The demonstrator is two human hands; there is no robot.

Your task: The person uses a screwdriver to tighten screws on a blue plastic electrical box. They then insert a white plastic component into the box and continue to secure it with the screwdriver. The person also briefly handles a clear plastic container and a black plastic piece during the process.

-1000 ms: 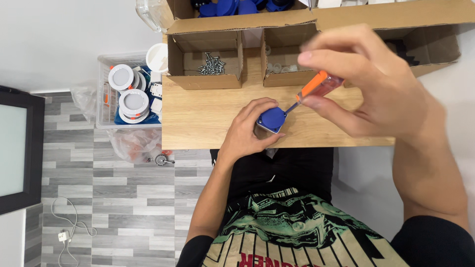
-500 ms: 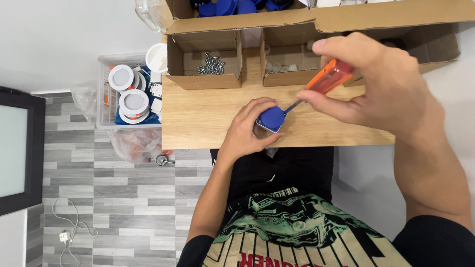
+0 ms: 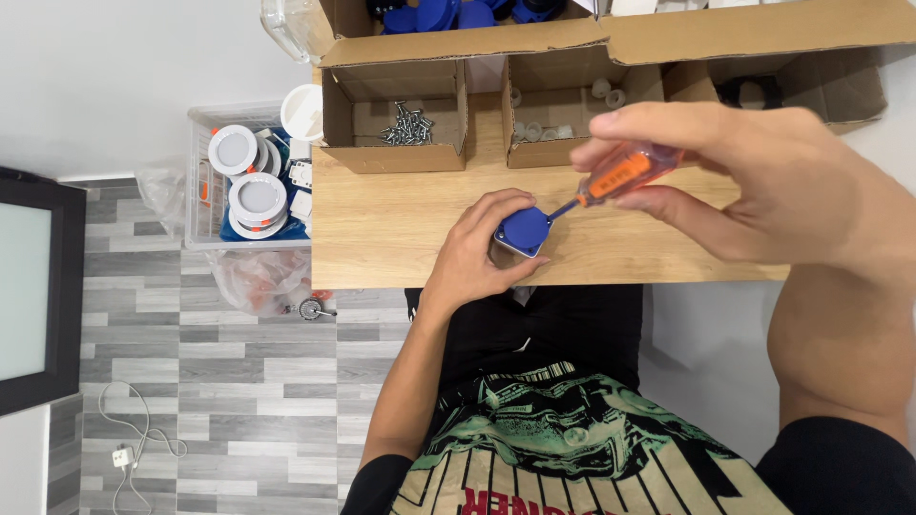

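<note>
1. Rolling on: the right hand (image 3: 763,186) has turned the orange-handled screwdriver (image 3: 620,176) flatter between its pinching fingers.
2. Left hand (image 3: 477,253) clasps the small blue round plastic part (image 3: 523,230) on the wooden worktop (image 3: 401,229), tip touching it.

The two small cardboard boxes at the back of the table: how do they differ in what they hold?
The left box holds a heap of metal screws; the right box holds a few small white round parts. The screws are piled together; the white parts lie scattered. Both boxes are open, brown, and sit side by side on the wooden table.
</note>
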